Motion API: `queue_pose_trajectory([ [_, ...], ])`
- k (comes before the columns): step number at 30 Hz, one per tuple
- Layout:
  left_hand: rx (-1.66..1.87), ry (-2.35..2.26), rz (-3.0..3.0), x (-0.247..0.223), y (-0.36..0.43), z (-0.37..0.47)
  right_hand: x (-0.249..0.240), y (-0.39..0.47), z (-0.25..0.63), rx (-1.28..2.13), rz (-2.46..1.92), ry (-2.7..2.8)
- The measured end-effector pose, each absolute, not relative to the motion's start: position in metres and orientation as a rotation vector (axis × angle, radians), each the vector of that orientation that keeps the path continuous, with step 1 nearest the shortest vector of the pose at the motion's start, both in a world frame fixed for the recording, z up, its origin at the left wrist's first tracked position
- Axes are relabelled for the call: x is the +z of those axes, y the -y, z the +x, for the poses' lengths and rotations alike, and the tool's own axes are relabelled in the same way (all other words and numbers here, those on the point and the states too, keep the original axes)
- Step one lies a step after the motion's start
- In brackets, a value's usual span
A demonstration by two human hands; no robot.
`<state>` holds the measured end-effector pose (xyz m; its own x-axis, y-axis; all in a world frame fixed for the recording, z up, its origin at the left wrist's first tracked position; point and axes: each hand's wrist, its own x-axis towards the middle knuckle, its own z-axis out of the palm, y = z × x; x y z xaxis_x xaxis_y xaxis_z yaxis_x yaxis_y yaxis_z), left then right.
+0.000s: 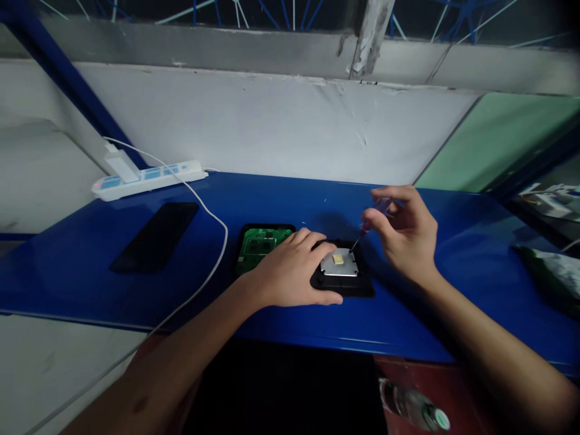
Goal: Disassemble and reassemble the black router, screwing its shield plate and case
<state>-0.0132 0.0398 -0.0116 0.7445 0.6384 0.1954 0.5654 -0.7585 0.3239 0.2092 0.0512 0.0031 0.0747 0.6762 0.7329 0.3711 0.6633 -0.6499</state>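
In the head view a black plastic cover (342,287) lies on the blue table, with a silver metal plate (347,266) on it that bears a small pale yellow pad (338,259). My left hand (296,269) holds the cover from its left side, thumb along the near edge and fingers at the far left. Between the fingertips of my right hand (405,229) is a screwdriver (379,208) with a translucent purplish handle. It is tilted, and its tip meets the plate's far right corner. Partly behind my left hand sits a green circuit board (260,244) in a black casing.
A dark flat phone-like object (156,237) lies on the left of the blue table (281,326). A white power strip (151,180) stands behind it, its white cable (222,241) crossing the table. A dark green and silver bag (555,275) is at the right; a plastic bottle (414,408) lies below.
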Motion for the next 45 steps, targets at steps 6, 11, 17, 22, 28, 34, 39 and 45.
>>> queue_pose_trajectory([
  [6, 0.423, -0.933, 2.695, -0.0110, -0.0400, -0.0135, 0.0063, -0.0489, 0.2088, 0.291, -0.913, 1.480],
  [11, 0.436, -0.947, 2.696, -0.0130, -0.0396, -0.0138, 0.0053, -0.0441, 0.2060, 0.409, -0.908, 1.533],
  [17, 0.436, -0.945, 2.715, -0.0120, -0.0392, -0.0135, 0.0026, -0.0471, 0.2071, 0.284, -0.931, 1.538],
  [22, 0.420, -0.946, 2.718, -0.0114, -0.0390, -0.0141, 0.0043, -0.0501, 0.2088, 0.105, -0.963, 1.528],
  [28, 0.415, -0.946, 2.704, -0.0116, -0.0393, -0.0139, 0.0023, -0.0449, 0.2063, 0.305, -0.966, 1.543],
  [34, 0.433, -0.935, 2.718, -0.0102, -0.0388, -0.0131, -0.0018, -0.0454, 0.2079, 0.350, -0.983, 1.612],
  [39, 0.439, -0.936, 2.737, -0.0096, -0.0383, -0.0133, -0.0023, -0.0473, 0.2106, 0.269, -1.036, 1.614],
  [45, 0.424, -0.945, 2.732, -0.0094, -0.0381, -0.0135, 0.0006, -0.0485, 0.2106, 0.097, -0.997, 1.589],
])
